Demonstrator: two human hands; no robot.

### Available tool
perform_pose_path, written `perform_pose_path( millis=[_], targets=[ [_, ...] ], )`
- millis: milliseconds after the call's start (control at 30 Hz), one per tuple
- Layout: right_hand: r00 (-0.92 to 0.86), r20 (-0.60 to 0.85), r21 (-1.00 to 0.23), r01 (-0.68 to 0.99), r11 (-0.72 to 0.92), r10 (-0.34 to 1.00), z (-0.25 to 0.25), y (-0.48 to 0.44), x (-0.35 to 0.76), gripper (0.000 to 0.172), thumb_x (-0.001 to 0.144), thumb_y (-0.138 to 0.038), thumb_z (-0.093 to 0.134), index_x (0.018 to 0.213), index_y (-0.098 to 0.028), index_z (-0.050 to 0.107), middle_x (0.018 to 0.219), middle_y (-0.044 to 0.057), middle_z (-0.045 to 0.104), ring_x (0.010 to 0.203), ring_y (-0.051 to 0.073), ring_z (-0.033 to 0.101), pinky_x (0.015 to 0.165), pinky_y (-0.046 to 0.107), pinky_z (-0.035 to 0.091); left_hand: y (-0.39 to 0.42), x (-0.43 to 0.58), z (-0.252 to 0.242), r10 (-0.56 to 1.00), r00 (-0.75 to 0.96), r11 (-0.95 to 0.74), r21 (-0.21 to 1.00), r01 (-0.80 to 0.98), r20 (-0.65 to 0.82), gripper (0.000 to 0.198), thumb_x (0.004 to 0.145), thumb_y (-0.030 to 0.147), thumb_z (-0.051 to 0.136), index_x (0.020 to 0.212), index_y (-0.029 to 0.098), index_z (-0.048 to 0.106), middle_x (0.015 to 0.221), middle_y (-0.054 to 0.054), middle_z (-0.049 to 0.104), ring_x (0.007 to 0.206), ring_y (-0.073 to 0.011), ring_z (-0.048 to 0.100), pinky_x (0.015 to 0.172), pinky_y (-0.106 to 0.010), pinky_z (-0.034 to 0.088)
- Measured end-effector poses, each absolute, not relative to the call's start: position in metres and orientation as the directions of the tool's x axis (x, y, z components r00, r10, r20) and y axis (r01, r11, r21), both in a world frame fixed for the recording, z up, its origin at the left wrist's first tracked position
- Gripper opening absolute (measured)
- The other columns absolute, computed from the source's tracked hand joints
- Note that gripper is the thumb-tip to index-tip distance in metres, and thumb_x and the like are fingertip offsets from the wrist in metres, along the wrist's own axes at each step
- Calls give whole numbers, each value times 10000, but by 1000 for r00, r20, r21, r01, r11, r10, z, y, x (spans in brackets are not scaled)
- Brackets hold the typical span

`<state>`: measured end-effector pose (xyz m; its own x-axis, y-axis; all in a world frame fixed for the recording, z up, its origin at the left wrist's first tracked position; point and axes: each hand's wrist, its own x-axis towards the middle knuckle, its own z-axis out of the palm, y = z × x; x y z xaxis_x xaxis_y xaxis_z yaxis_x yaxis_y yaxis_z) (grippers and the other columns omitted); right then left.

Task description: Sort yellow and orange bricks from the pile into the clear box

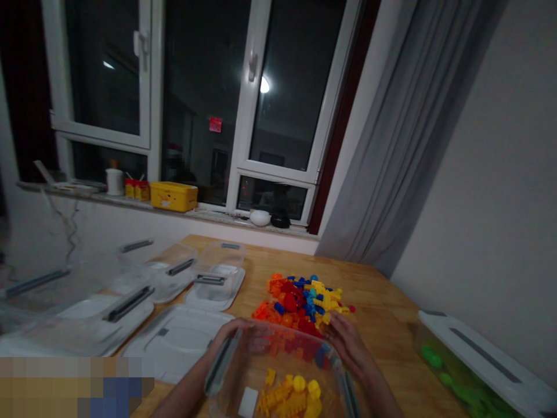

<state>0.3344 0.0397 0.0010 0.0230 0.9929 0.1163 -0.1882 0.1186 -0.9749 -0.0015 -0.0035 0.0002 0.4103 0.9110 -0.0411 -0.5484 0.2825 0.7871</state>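
A clear plastic box (278, 348) with grey side latches stands at the table's near edge, with yellow toy pieces (291, 397) lying inside it. My left hand (237, 331) curves round the box's far left corner, its fingers stretched behind the far wall and seen blurrily through it. Beyond the box's right side, my right hand (348, 341) reaches with extended fingers to the yellow edge of a mixed pile of toy blocks (304, 302). Its fingertips touch or almost touch a yellow piece; a grip on it cannot be made out. The pile is orange, red, blue and yellow.
Several clear boxes (174, 264) and white lids (178, 337) cover the left of the wooden table (369, 290). At right stands a white-lidded box (483, 360) with green pieces. A yellow container (174, 196) sits on the windowsill; a grey curtain (387, 139) hangs behind.
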Motion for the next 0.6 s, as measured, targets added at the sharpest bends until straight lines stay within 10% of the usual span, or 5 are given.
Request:
perform_pose_path(
  millis=[400, 600],
  targets=[
    [-534, 136, -975, -222, 17, 835, 17, 14, 331, 468, 538, -567, 946, 813, -225, 783, 1029, 70, 757, 1037, 283, 691, 938, 398, 530, -4, 0, 2, 909, 415, 285, 771, -570, -30, 266, 750, 298, 666, 886, 154, 844, 937, -116, 872, 1060, -369, 763, 1043, -492, 509],
    [-57, 173, -979, -115, 166, 983, -1, 42, 344, 454, 686, -626, 820, 910, -233, 782, 852, 50, 752, 756, 209, 669, 682, 311, 530, -4, 0, 2, 903, 429, 293, 772, -564, -30, 303, 754, 333, 671, 896, 132, 847, 991, -129, 868, 988, -345, 778, 969, -444, 538]
  ],
)
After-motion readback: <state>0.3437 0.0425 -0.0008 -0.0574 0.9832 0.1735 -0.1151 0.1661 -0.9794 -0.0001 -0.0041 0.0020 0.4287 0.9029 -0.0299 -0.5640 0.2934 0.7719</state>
